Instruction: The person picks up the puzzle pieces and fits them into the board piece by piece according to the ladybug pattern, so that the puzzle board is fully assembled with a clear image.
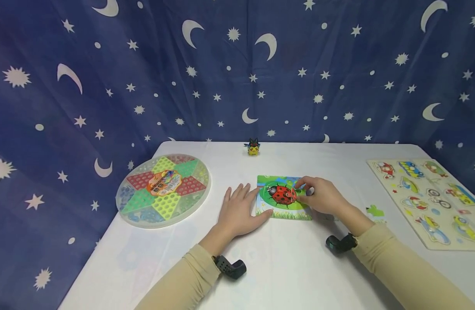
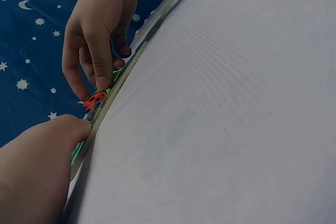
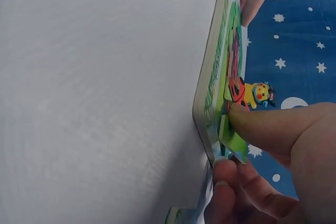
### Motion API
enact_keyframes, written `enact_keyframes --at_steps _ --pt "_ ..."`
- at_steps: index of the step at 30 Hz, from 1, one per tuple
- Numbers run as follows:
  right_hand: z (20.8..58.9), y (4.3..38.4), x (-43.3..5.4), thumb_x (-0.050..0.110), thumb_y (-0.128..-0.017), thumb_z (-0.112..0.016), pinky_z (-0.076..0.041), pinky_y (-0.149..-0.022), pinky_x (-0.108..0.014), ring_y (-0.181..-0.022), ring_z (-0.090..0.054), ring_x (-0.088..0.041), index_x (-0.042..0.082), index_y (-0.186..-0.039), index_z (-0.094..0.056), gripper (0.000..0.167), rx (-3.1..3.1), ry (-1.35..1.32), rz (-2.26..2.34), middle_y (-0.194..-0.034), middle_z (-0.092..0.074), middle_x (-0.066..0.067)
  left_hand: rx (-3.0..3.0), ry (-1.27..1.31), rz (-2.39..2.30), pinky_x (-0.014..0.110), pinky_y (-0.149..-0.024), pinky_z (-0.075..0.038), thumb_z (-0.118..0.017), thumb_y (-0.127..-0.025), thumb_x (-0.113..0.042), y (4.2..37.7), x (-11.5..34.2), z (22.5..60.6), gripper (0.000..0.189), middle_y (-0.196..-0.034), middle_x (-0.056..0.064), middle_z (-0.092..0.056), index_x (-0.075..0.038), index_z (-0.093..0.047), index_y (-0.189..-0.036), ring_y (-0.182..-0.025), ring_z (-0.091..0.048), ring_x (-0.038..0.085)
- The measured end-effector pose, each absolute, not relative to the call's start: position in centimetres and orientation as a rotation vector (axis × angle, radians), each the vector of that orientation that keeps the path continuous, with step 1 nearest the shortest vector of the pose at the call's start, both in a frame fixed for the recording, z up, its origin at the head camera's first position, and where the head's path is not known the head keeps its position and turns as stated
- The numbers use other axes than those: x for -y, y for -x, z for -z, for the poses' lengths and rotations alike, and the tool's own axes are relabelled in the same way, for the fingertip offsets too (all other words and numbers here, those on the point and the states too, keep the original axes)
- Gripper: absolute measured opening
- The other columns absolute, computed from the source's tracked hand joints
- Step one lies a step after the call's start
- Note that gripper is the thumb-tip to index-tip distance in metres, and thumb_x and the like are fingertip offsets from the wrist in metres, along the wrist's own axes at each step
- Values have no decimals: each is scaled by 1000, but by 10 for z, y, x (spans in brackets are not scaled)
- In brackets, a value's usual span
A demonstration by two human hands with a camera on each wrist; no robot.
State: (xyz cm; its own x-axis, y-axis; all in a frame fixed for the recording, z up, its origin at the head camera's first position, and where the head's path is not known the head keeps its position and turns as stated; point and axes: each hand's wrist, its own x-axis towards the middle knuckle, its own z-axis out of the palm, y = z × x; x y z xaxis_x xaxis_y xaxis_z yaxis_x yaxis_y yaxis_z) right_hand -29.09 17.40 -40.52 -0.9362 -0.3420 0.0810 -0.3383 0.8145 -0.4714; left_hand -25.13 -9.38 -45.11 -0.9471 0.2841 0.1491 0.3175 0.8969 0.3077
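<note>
A ladybug jigsaw puzzle [image 1: 278, 214] in a flat board lies at the middle of the table. My right hand [image 1: 324, 196] is over its right side and pinches a puzzle piece [image 3: 234, 139], green with a red-and-black part, between thumb and fingers. The right wrist view shows this piece tilted up from the board. My left hand [image 1: 239, 211] lies with fingers spread at the board's left edge, the thumb at its lower edge. To the right, a loose green puzzle piece [image 1: 374, 210] lies on the table; my right forearm passes close to it.
A round Chinese checkers board [image 1: 134, 180] sits on the left of the white table [image 1: 257, 275]. On the right lies a wooden vehicle puzzle board [image 1: 415, 221]. A small yellow figurine [image 1: 253, 147] stands near the back edge, before a blue star-patterned curtain [image 1: 222, 51].
</note>
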Motion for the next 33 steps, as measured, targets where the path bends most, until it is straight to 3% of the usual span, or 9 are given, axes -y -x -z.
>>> enact_keyframes --at_steps 8,15,22,26,30,33 --pt "409 291 -171 20 -87 -84 -52 -74 -46 -89 -62 -27 15 -114 -76 29 -3001 532 708 -103 -70 -11 2986 478 488 55 -123 -8 -46 -91 -77 250 94 450 85 -163 10 -35 -25 -41 -159 -153 -24 29" --pt "411 293 -170 19 -86 -84 -50 -71 -43 -85 -59 -24 13 -112 -79 27 -2978 555 711 -97 -68 -7 2989 482 507 56 -123 -8 -46 -92 -77 249 95 451 85 -163 11 -35 -25 -42 -158 -153 -24 30" --pt "408 291 -170 20 -87 -83 -53 -86 -53 -104 -63 -34 12 -114 -80 28 -2971 460 775 -109 -72 -13 2985 482 458 55 -123 -8 -46 -91 -78 253 95 447 85 -163 10 -36 -26 -42 -158 -153 -24 29" --pt "410 288 -171 21 -88 -82 -53 -88 -55 -108 -63 -38 11 -114 -81 27 -2988 413 795 -115 -71 -17 2992 491 475 56 -123 -7 -45 -91 -78 253 94 448 86 -164 10 -35 -25 -42 -158 -153 -23 29" --pt "409 285 -169 20 -88 -82 -54 -84 -53 -102 -65 -36 10 -111 -82 25 -3030 459 744 -110 -70 -16 2986 484 495 55 -123 -7 -45 -91 -78 252 94 449 86 -163 10 -35 -24 -43 -158 -153 -24 29" --pt "406 284 -165 18 -88 -82 -54 -72 -45 -87 -64 -28 11 -110 -82 23 -3055 523 649 -100 -70 -10 2975 477 502 55 -123 -7 -46 -91 -78 252 95 449 85 -163 11 -35 -24 -43 -157 -153 -24 30"
